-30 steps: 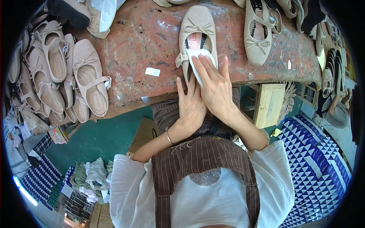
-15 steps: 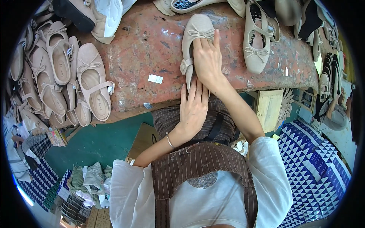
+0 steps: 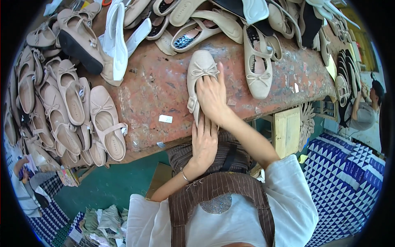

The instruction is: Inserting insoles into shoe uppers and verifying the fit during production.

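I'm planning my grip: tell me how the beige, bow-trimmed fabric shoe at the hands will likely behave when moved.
The beige, bow-trimmed fabric shoe would probably feel light for its size, being low and open. Its fabric upper looks thin, so may give if squeezed. Resting sole-down on the stained red tabletop, it seems unlikely to roll.

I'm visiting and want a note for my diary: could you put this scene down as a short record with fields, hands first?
Left hand: at the heel end of the beige shoe; whether it grips is unclear
Right hand: fingers reaching into that shoe's opening, fingertips hidden
Shoe position: on the worn reddish bench, toe pointing away from the person, bow on top
Left side: heaped beige shoes
Right side: beige strap shoe, toe toward the person
Also on bench: small white label
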Available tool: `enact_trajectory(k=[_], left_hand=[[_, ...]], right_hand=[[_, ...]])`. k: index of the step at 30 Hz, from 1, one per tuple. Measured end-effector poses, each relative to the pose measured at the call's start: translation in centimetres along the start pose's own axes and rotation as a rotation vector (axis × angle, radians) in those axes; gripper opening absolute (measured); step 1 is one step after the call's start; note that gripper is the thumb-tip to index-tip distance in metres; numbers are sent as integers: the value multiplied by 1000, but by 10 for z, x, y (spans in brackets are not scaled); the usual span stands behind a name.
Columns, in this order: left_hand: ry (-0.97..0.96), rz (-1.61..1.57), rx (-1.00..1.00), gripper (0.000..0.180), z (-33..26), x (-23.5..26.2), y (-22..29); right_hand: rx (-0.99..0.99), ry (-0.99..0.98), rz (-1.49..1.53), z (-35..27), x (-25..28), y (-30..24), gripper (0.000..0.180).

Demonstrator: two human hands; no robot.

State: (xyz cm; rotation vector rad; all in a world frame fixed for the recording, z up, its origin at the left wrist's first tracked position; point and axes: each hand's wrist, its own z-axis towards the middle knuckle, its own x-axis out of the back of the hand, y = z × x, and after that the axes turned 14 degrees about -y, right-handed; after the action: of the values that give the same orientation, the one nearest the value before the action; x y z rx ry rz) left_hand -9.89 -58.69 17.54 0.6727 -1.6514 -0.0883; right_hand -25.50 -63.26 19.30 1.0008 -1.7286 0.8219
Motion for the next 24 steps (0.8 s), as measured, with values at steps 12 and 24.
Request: enact_trajectory(k=[12,24], left_hand=[[251,-1029,-9,15,6,123,-62],[1291,319,295,32,-14,340,-213]], right_hand=[[63,513,710,24,77,86,32],[90,565,639,59,85,115,39]])
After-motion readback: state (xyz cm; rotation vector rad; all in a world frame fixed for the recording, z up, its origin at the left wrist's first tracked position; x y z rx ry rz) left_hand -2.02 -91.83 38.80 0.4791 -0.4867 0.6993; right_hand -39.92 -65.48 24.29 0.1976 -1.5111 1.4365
